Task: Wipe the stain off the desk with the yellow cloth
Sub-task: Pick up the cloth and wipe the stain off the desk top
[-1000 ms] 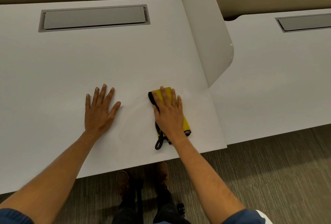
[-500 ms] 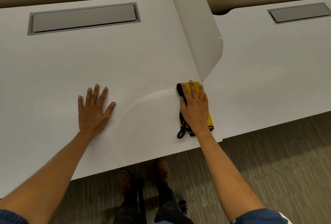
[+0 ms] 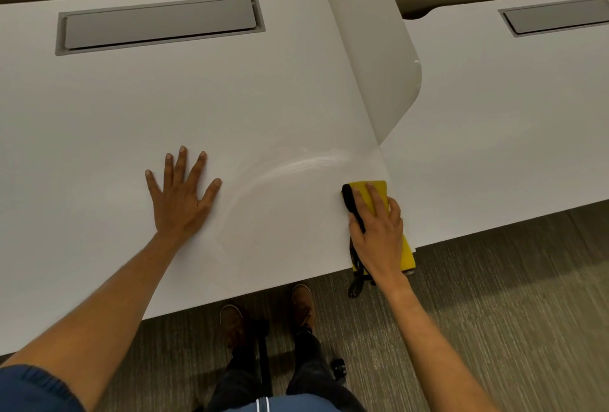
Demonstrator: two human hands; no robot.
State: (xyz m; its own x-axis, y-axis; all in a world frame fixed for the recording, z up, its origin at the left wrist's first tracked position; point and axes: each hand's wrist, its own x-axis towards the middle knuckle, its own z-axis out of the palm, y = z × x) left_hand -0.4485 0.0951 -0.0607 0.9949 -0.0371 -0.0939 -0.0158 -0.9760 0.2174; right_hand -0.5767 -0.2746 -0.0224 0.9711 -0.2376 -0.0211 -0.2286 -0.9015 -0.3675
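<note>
A folded yellow cloth (image 3: 375, 192) with a black edge lies at the front right corner of the white desk (image 3: 164, 98). My right hand (image 3: 379, 233) presses flat on it, and the cloth's near end and a black loop hang over the desk's front edge. My left hand (image 3: 181, 194) rests flat on the desk with fingers spread, holding nothing. Between the hands a faint curved wet streak (image 3: 296, 164) arcs across the surface. I see no distinct stain.
A white divider panel (image 3: 372, 49) stands upright on the desk's right side, just behind the cloth. A grey cable hatch (image 3: 158, 24) is set into the back of the desk. A second white desk (image 3: 510, 115) adjoins on the right. My shoes are on the carpet below.
My right hand has slid the cloth to the right and toward the front edge, leaving a curved wet streak. The left hand has stayed in place.
</note>
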